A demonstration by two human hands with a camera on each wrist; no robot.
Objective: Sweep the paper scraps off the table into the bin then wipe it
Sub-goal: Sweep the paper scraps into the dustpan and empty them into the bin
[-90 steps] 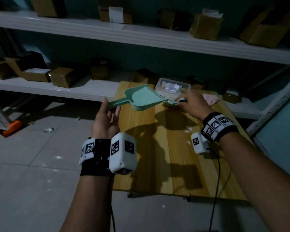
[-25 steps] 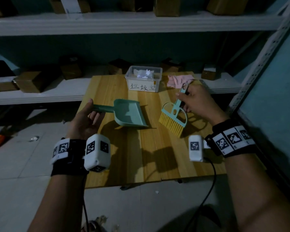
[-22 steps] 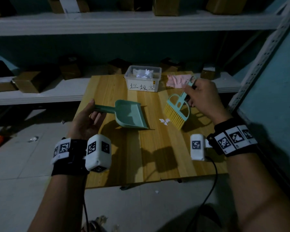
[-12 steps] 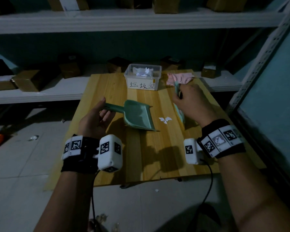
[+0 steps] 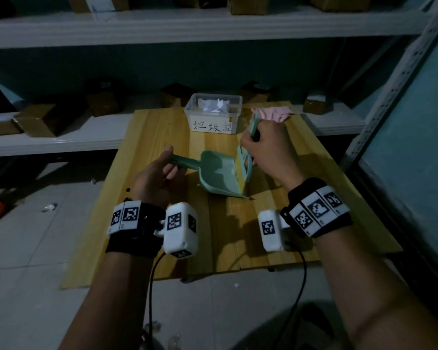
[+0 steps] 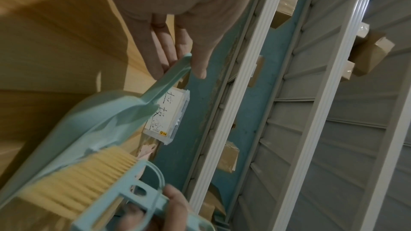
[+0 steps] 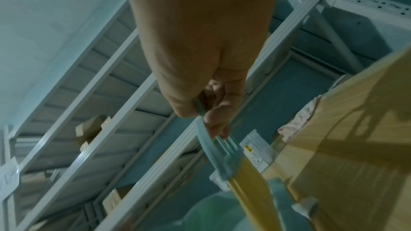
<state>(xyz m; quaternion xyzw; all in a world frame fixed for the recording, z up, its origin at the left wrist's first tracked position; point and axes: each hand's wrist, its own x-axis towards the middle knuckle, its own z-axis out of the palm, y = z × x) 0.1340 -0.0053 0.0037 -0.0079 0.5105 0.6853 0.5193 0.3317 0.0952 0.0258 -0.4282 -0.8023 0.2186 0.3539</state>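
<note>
My left hand (image 5: 171, 160) pinches the handle of a teal dustpan (image 5: 218, 175) between thumb and fingers (image 6: 169, 50). The pan rests tilted on the wooden table (image 5: 162, 127). My right hand (image 5: 250, 140) grips the handle of a teal brush (image 5: 243, 160), held upright. Its yellow bristles (image 6: 77, 178) stand at the mouth of the dustpan (image 6: 89, 129). A pale scrap (image 6: 96, 145) lies in the pan just ahead of the bristles. The brush (image 7: 206, 140) runs down from my right fingers to the dustpan (image 7: 211, 212).
A clear plastic bin (image 5: 214, 125) with a handwritten label holds paper scraps at the table's far edge. To its right lies a pink cloth (image 5: 276, 113). White shelves (image 5: 61, 140) with cardboard boxes stand behind the table, and a metal rack upright (image 5: 390, 97) stands on the right.
The brush has swept left across the table into the dustpan's mouth. The white scrap that lay on the wood between them is no longer on the table.
</note>
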